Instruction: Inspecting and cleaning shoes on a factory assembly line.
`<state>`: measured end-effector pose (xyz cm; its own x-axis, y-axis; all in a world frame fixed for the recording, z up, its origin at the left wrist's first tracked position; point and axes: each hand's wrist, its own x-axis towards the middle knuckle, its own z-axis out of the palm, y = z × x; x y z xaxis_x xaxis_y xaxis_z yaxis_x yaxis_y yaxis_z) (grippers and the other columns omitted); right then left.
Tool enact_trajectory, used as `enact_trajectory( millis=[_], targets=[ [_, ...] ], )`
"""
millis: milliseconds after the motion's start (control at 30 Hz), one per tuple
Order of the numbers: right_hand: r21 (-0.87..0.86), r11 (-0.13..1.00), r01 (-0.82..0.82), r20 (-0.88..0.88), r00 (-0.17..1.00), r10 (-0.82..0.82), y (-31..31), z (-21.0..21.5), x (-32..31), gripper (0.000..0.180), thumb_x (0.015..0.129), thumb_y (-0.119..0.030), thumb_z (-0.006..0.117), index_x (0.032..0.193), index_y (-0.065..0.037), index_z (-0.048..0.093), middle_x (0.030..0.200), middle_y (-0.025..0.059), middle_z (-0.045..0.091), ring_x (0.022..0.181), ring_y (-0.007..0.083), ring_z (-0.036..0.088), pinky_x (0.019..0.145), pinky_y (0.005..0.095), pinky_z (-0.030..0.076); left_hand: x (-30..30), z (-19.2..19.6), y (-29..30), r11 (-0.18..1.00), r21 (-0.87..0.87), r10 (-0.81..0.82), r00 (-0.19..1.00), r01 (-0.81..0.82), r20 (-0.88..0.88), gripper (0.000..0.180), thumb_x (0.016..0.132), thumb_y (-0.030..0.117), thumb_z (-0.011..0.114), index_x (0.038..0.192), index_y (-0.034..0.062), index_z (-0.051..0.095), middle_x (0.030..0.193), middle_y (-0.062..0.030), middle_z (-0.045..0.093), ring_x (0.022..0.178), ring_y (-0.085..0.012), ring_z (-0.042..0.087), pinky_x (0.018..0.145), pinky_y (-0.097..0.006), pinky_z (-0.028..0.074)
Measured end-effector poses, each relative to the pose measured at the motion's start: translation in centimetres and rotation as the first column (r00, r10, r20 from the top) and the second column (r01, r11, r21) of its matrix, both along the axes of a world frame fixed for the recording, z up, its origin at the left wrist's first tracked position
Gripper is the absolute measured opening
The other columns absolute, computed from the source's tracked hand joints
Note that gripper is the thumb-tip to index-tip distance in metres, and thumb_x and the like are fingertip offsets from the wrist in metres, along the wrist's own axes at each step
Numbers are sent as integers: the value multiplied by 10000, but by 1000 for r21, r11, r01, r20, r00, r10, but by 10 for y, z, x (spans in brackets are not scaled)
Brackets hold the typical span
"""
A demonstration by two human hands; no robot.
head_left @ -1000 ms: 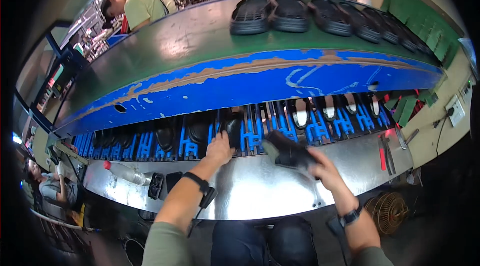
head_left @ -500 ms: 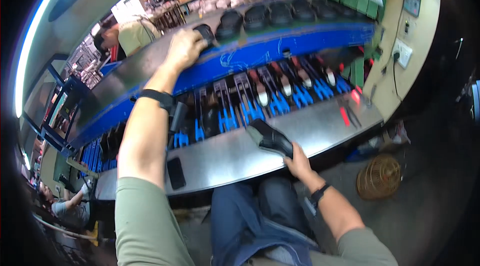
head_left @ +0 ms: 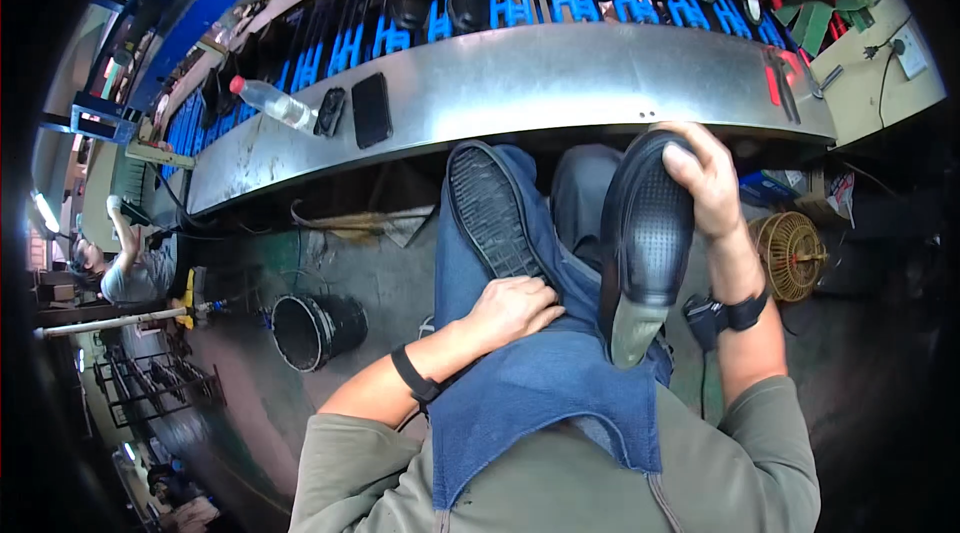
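In my right hand (head_left: 705,178) is a black shoe upper (head_left: 655,233) with a dotted patch, stretched over a grey-green shoe last (head_left: 636,328) whose bare end points toward me. My fingers and thumb clasp its far end, above my right thigh. On my left thigh lies a black shoe sole (head_left: 490,208), its ribbed face up and a raised rim around it. My left hand (head_left: 515,313) closes on the near end of that sole, its fingers curled together. What lies under the left fingers is hidden.
Ahead runs a metal bench ledge (head_left: 560,78) with a phone (head_left: 371,111), a plastic bottle (head_left: 275,103) and red-handled pliers (head_left: 780,88). Behind it, shoes hang on blue racks (head_left: 515,8). A black bucket (head_left: 318,331) and a wicker basket (head_left: 790,255) stand on the floor. Another person (head_left: 140,268) sits at far left.
My left hand has come down from the row of soles on the upper shelf to my lap, where a sole now lies. My right hand has brought the shoe upper from the ledge toward me.
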<state>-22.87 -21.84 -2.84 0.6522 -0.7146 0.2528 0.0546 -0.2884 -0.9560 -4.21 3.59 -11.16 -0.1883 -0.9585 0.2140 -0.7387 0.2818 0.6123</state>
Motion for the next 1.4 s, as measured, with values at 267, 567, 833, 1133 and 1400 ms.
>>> enact_trajectory(
  millis=[267,567,833,1133,1400],
  targets=[
    [946,168,-278,300,945,-127,105,-94,-22,861,957,-718,415,1403,14,500,1226,297,636,1090,402,670,925,512,573,154,-17,-86,663,259,746,592,-703,-305,691,886,318,752,1418,-42,497,1367,-237,562,1271,-315,550,1097,-364,409],
    [921,91,-378,388,912,-135,93,-95,-35,879,945,-722,335,1331,38,547,1130,309,661,990,430,686,867,525,572,117,80,-36,979,195,196,-10,58,-981,803,1022,616,351,1395,-87,462,1313,-286,599,1281,-424,554,1075,-548,475],
    [830,95,-549,544,836,77,81,-44,28,1064,826,-888,348,1304,34,580,1034,349,649,904,483,660,817,532,552,95,92,-2,965,248,238,-110,-85,-965,796,1068,572,188,1316,-92,549,1223,-242,661,1233,-425,592,1066,-526,484],
    [433,592,-680,159,704,692,101,-16,23,813,964,-672,435,1282,60,587,1109,111,672,994,179,629,877,315,482,62,147,-31,976,197,218,426,-93,-878,599,1033,390,387,1207,-125,636,1205,-268,679,1144,-332,657,1060,-428,470],
    [481,623,-617,189,767,614,106,-9,11,787,965,-665,408,1212,58,596,934,76,635,854,148,578,749,306,452,35,185,-40,954,279,286,606,-108,-742,673,987,450,358,1174,-134,637,1192,-318,667,1154,-416,645,1068,-492,461]
  ],
)
